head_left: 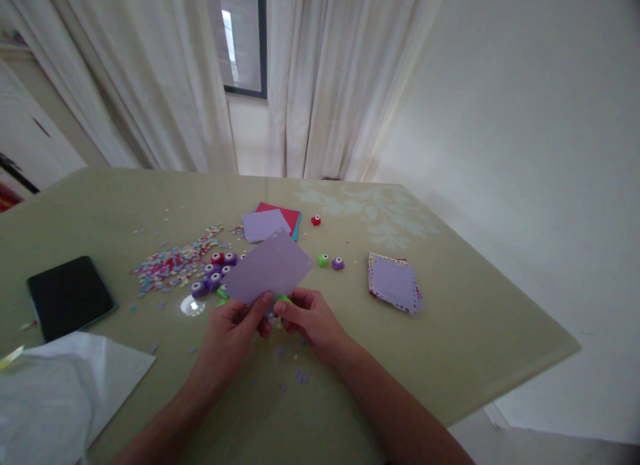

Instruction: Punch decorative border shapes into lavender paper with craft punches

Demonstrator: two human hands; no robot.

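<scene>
My left hand (231, 330) pinches a lavender paper sheet (269, 268) by its near corner, thumb on top. At that same near edge my right hand (314, 322) is closed on a small green paper punch (283, 299), mostly hidden by the fingers. Small holes show along parts of the sheet's edge. Behind the sheet lie several purple punches (214, 280) with eye-like buttons, plus a red punch (217, 258). Just right of the sheet sit another green punch (323, 260) and a purple one (339, 263).
Multicoloured paper bits (173, 262) lie scattered left of the punches. Farther back are stacked coloured sheets (265, 224) and a red punch (316, 220). Hole-edged sheets (395, 283) are piled at right. A dark tablet or phone (71, 295) and a translucent bag (60, 392) occupy the left.
</scene>
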